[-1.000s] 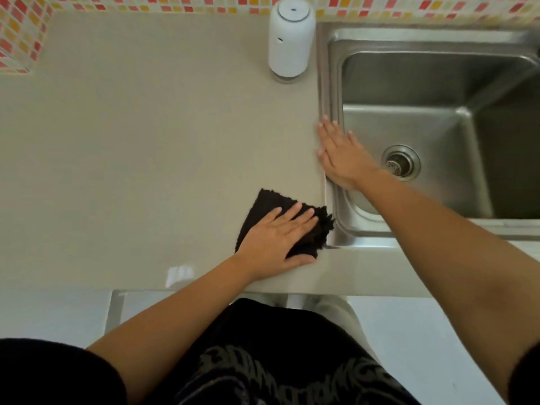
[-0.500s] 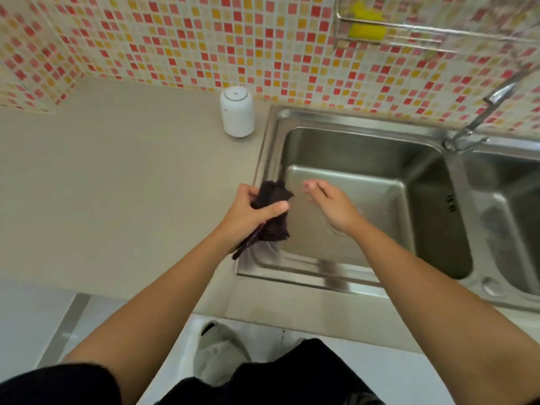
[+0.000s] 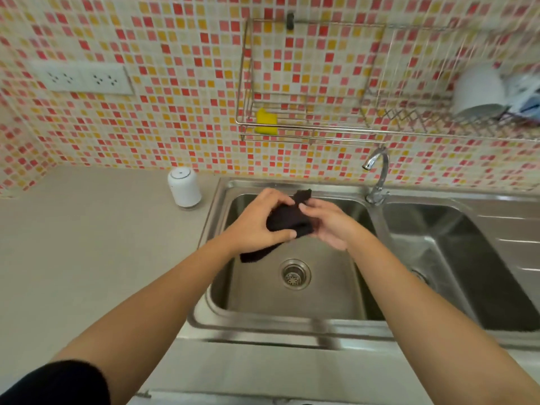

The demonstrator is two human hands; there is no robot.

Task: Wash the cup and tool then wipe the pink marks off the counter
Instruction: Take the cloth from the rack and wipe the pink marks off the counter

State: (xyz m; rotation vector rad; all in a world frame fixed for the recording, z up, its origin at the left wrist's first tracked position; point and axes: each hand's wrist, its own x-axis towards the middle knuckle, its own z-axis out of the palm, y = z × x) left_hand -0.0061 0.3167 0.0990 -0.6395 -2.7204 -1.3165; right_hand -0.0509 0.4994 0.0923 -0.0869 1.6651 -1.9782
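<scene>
Both of my hands hold a dark cloth (image 3: 287,219) above the left basin of the steel sink (image 3: 292,317). My left hand (image 3: 257,223) grips its left side, thumb curled under it, and one corner hangs down below. My right hand (image 3: 327,220) pinches the cloth's right side. A white cup (image 3: 477,90) lies in the wire rack (image 3: 409,124) on the wall at the upper right, blurred. The beige counter (image 3: 87,244) to the left shows no pink marks that I can make out.
A chrome faucet (image 3: 378,176) stands between the two basins. A white cylinder (image 3: 184,187) sits on the counter beside the sink. A yellow sponge (image 3: 266,121) lies in the wall shelf. Wall sockets (image 3: 83,78) are at the upper left.
My left hand lifted the cloth off the counter and carried it over the sink. My right hand left the sink rim and took hold of the cloth too. The view tilted up.
</scene>
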